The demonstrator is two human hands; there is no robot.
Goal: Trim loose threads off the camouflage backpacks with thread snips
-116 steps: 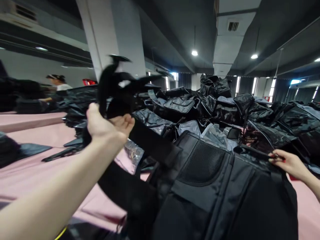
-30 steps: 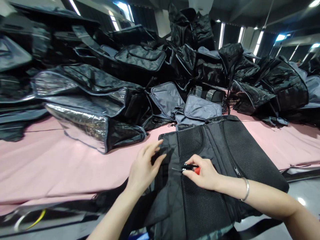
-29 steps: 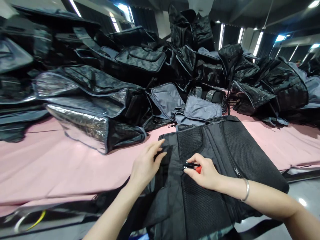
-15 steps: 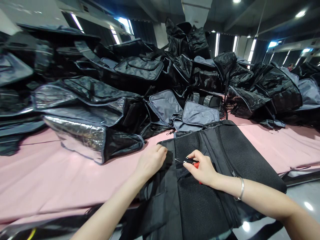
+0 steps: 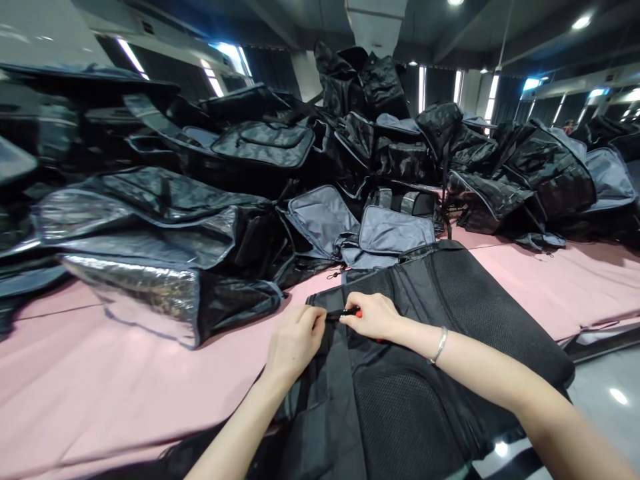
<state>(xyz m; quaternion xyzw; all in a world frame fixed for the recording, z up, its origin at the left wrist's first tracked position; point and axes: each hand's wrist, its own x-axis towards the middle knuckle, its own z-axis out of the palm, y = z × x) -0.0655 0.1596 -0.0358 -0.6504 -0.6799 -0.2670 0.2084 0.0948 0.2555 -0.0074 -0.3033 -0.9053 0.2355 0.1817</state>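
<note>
A black backpack (image 5: 465, 313) with mesh back panels lies flat on the pink table (image 5: 100, 393), its lower part hanging over the near edge. My left hand (image 5: 294, 341) pinches the backpack's fabric at its upper left edge. My right hand (image 5: 373, 315), with a silver bracelet on the wrist, is closed around small red-handled snips (image 5: 345, 313). The dark tips of the snips point left and meet the fabric right beside my left fingers. The two hands almost touch.
A big heap of black and silver-lined bags (image 5: 165, 227) covers the far side of the table. Two open grey-lined bags (image 5: 385, 230) lie just behind the backpack. More black bags (image 5: 545, 173) pile up at the right. Grey floor (image 5: 605, 393) shows at lower right.
The backpack was first held up by its strap, then laid flat. In the last second my right hand moved the snips up and left to the fabric my left hand now pinches.
</note>
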